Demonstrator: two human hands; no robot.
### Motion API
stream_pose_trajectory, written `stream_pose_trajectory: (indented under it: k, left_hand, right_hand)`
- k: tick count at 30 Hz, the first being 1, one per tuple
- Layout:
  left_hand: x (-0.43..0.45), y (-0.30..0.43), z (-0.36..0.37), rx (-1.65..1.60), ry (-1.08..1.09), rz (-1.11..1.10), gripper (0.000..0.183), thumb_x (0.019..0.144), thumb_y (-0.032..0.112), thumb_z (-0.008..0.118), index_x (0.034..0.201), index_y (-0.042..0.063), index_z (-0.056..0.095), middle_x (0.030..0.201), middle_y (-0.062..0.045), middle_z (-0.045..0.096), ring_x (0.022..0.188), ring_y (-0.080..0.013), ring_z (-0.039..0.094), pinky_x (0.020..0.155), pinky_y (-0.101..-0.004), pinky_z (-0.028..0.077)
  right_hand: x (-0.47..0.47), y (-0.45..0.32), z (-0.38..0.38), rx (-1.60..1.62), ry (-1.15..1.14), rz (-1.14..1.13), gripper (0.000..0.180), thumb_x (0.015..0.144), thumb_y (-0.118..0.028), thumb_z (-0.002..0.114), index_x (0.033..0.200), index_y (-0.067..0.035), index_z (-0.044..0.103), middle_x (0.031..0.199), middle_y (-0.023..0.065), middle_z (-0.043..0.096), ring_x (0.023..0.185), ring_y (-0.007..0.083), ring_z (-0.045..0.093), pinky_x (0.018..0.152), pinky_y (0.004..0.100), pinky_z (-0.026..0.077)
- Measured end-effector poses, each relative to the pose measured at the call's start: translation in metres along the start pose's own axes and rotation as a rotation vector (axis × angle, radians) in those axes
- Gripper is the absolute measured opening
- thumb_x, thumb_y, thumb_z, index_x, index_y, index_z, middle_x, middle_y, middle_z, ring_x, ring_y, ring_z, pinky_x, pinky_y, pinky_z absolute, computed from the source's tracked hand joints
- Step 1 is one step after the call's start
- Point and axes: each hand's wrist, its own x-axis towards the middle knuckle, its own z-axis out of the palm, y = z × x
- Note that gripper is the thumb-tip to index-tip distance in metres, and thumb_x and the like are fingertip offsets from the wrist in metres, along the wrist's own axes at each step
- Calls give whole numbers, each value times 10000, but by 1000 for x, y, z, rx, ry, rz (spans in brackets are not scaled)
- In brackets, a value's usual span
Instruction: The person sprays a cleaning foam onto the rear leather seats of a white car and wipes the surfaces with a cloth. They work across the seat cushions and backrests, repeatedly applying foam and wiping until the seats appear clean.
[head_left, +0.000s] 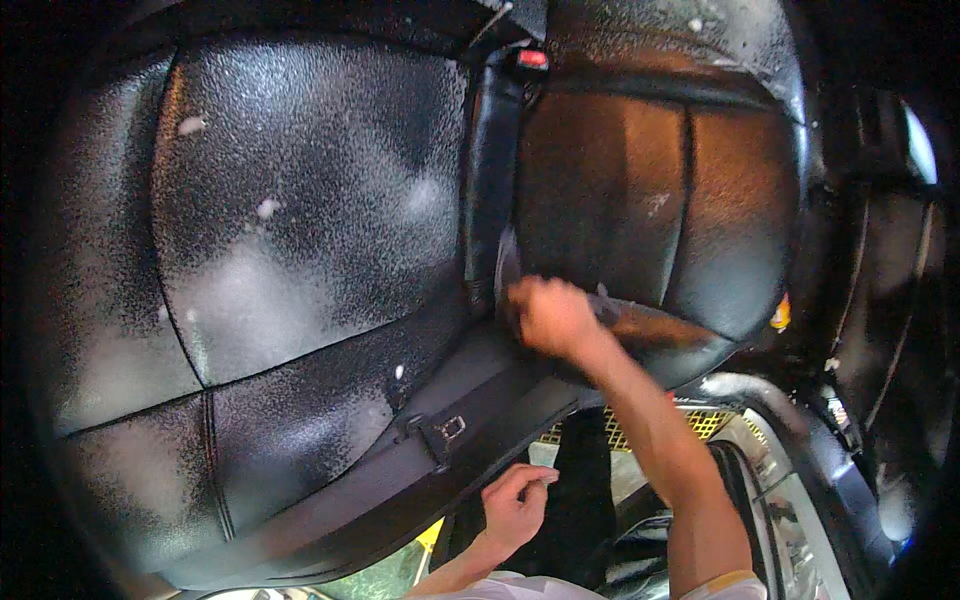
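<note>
My right hand (551, 316) is blurred and curled in a fist over the front inner corner of a dark leather car seat cushion (585, 202). Greyish edges of what looks like a thin cloth (508, 259) stick out from under it; blur hides the grip. Lower down, my left hand (516, 504) hangs near my body, fingers curled together, with nothing clearly visible in it. To the left, a black leather seat backrest (315, 195) carries white foam spread in patches and specks. The cushion shows little foam near my right hand.
A red seat-belt buckle (532, 58) sits at the inner seat edge. Dark plastic trim (480, 420) with a metal-framed slot runs below the backrest. The door sill (787, 517) curves at lower right, beside yellow floor grating (705, 423). An orange-yellow tag (781, 313) is near the cushion.
</note>
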Motion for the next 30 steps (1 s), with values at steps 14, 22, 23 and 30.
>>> stream_pose_trajectory:
  k: [14,22,23,30]
  left_hand:
    - [420,46,144,652,443,437,781,1016,531,565,1641,120,341,1677,-247,294,1568,-445,234,1274,-612,140]
    - [426,42,153,656,377,444,789,1017,579,473,1651,127,345,1687,-248,259,1566,-460,218,1252,-649,127]
    - [431,41,160,652,366,472,794,1013,591,459,1639,112,366,1685,-255,260,1560,-469,226,1245,-659,136]
    - [438,31,143,763,333,437,850,1002,575,453,1642,38,302,1672,-277,238,1559,-482,196,1245,-660,97]
  right_hand:
    - [-19,129,-335,-384,1057,178,409,1008,-272,706,1345,-39,702,1346,157,699,1348,335,584,1129,420,463]
    - [168,265,-506,-774,1049,578,497,996,-453,545,1288,-72,675,1319,256,659,1234,489,612,997,618,518]
    - [170,284,-539,-590,1029,689,620,1001,-521,406,1370,-79,634,1414,294,604,1325,506,554,1109,593,448]
    - [105,252,-423,-496,1224,374,567,1044,-401,621,1481,-45,558,1471,336,548,1264,524,599,1066,546,505]
